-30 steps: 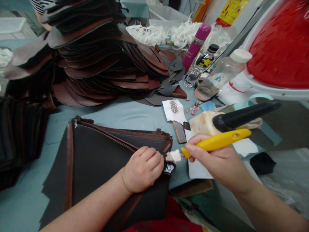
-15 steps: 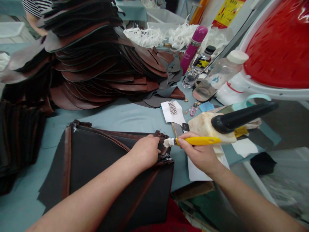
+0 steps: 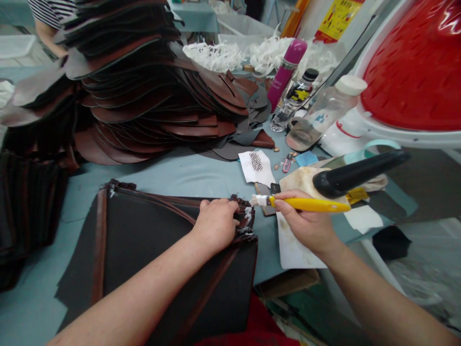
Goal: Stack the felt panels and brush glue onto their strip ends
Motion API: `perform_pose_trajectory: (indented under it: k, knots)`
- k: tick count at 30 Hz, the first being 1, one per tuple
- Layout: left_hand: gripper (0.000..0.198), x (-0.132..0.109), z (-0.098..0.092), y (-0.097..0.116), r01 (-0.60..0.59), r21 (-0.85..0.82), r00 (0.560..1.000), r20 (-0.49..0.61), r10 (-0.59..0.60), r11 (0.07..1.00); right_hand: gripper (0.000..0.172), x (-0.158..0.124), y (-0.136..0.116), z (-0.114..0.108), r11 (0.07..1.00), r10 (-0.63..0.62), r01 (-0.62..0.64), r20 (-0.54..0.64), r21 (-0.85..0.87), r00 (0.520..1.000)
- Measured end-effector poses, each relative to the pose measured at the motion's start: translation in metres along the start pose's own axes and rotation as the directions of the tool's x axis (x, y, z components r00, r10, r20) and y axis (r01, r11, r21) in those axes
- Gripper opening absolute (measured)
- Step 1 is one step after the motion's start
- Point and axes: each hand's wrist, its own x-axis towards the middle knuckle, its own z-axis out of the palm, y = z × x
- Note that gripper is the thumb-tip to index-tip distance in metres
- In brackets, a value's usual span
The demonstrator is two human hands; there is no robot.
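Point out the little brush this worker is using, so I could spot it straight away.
On the pale blue workbench, find the stack of dark leather panels under the person's left hand. Just to the right of that stack, the right hand holds a small brush, the only thing there with a bright yellow handle and a white tip.

Watching the feed from my end: bare left forearm (image 3: 126, 298) and right forearm (image 3: 389, 307), bare left hand (image 3: 216, 226) and right hand (image 3: 306, 223), plus a red garment (image 3: 248, 327) at frame bottom, type unclear.
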Motion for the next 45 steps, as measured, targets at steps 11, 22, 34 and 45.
perform_pose_trajectory:
  k: [11,22,34,45]
  knots:
    - [0.017,-0.028,0.003,-0.005,-0.264,-0.080,0.952,-0.184,0.246,0.961,0.011,-0.001,-0.016,-0.016,0.931,0.113,-0.217,0.336,0.292,0.935]
    - [0.029,-0.040,0.002,-0.006,-0.432,-0.074,0.883,-0.238,0.405,0.899,0.010,0.003,-0.035,-0.043,0.944,-0.210,-0.001,0.600,0.331,0.772]
    - [0.025,0.000,-0.009,-0.002,-0.004,-0.086,0.992,0.124,0.015,0.996,0.013,0.007,0.008,0.001,0.934,0.173,-0.257,0.313,0.248,0.934]
    - [0.024,-0.001,-0.008,-0.001,-0.066,0.067,0.989,0.137,0.056,0.996,0.011,-0.002,0.002,-0.002,0.986,0.075,-0.116,0.301,0.118,0.951]
